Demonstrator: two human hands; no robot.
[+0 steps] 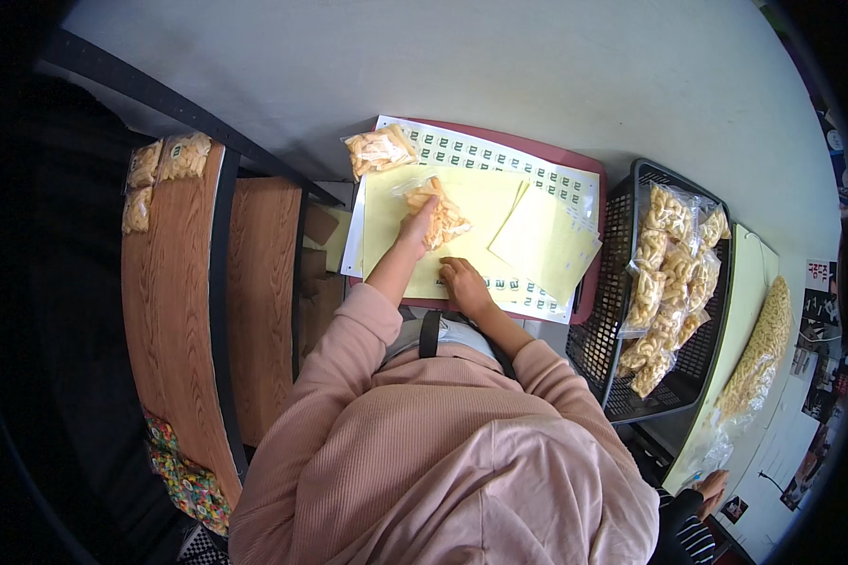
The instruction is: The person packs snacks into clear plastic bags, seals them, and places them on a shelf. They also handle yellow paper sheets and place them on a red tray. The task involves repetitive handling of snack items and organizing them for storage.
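My left hand (417, 229) grips a clear plastic bag of snack sticks (446, 220) over a yellow sheet (389, 247), its thumb on top of the bag. Lower on the same sheet rests my right hand (466, 286), fingers bent and close to a row of small round printed stickers. Whether anything is between those fingertips is hidden. A white sticker sheet (537, 169) with rows of green marks shows beneath the yellow paper. Another filled snack bag (380, 151) lies at the upper left corner. Loose yellow backing sheets (548, 236) overlap on the right.
A dark red board (597, 282) lies under the papers. Right of it, a black plastic crate (611, 233) holds several bags of curled snacks (671, 275). A large snack sack (756, 353) lies beyond, near another person's hands (711, 489). Wooden shelves (177, 282) at left carry snack bags (186, 155) and colourful packets (191, 487).
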